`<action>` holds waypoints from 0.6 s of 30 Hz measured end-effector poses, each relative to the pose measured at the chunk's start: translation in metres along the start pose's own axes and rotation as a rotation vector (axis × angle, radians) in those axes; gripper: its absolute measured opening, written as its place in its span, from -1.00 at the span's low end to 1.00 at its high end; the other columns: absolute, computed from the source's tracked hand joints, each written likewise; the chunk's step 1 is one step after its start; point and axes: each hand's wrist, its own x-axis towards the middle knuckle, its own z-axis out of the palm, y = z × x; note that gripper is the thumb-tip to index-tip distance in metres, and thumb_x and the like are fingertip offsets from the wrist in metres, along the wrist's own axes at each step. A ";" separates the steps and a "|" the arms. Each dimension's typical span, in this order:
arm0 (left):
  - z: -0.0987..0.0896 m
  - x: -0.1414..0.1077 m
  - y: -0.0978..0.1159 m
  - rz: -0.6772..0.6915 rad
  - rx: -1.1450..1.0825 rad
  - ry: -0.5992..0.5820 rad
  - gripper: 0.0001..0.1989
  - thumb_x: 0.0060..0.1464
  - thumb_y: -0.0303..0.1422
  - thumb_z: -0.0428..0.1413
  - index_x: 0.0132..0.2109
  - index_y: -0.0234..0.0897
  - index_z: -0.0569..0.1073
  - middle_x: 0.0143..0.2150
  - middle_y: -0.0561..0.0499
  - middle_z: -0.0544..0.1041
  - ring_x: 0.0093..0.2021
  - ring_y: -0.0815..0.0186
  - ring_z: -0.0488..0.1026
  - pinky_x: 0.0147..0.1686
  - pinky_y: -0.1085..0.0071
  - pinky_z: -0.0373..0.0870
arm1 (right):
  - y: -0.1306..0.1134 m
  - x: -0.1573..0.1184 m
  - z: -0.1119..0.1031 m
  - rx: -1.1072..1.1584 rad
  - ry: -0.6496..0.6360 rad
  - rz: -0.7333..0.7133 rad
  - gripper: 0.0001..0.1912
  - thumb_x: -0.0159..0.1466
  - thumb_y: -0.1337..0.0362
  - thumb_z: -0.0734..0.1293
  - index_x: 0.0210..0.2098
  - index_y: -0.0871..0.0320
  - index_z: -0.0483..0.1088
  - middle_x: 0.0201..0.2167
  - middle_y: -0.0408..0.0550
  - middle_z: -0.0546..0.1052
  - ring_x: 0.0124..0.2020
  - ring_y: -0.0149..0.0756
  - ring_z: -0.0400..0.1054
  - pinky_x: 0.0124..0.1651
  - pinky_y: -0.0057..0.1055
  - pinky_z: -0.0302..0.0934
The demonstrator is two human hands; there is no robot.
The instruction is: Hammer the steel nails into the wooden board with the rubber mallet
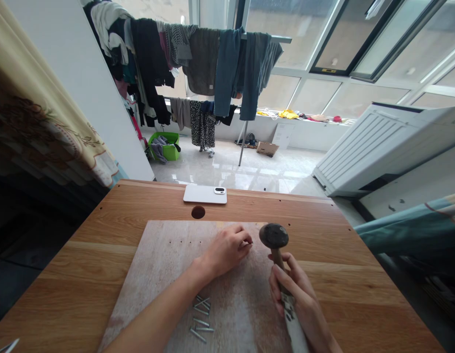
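Observation:
A pale, worn board [157,264] lies on the wooden table. My left hand [230,247] is over its upper part with fingers pinched together; what they hold, if anything, is too small to make out. To the right, my right hand [295,284] is wrapped round the handle of a hammer [273,236], whose dark head is raised near the board's upper right. Several silvery nails [201,323] lie loose on the board, beside my left forearm. A row of small dark dots [181,241] marks the board's upper left.
Near the table's far edge are a white phone [201,194] and a round hole [198,212] in the wooden table [83,260]. Beyond stand a clothes rack with laundry [203,61], a green basket [170,153] and a white cabinet-like unit [363,142].

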 end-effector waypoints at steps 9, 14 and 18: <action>-0.001 0.000 0.002 0.002 -0.022 -0.006 -0.92 0.22 -0.48 0.19 -0.21 -0.27 0.59 -0.22 -0.01 0.55 -0.22 0.30 0.50 -0.19 0.44 0.41 | 0.001 0.001 -0.006 0.079 -0.113 0.040 -0.57 0.42 -0.08 0.30 0.06 0.09 0.25 -0.66 -0.31 0.38 -0.80 -0.51 0.15 -0.75 -0.67 0.05; 0.000 0.000 0.001 -0.006 -0.029 -0.006 -0.92 0.21 -0.48 0.19 -0.22 -0.26 0.60 -0.22 -0.01 0.57 -0.21 0.29 0.51 -0.18 0.44 0.42 | -0.003 -0.004 -0.001 0.118 -0.090 -0.009 -0.56 0.38 -0.05 0.38 0.05 0.11 0.28 -0.68 -0.33 0.33 -0.76 -0.53 0.08 -0.72 -0.67 0.08; 0.001 0.000 0.000 0.008 -0.021 0.000 -0.91 0.22 -0.47 0.18 -0.22 -0.26 0.59 -0.23 -0.01 0.57 -0.23 0.30 0.52 -0.20 0.45 0.42 | -0.006 -0.005 0.002 0.079 -0.085 0.071 -0.49 0.36 -0.08 0.39 0.08 0.15 0.29 -0.69 -0.32 0.35 -0.77 -0.53 0.11 -0.71 -0.66 0.04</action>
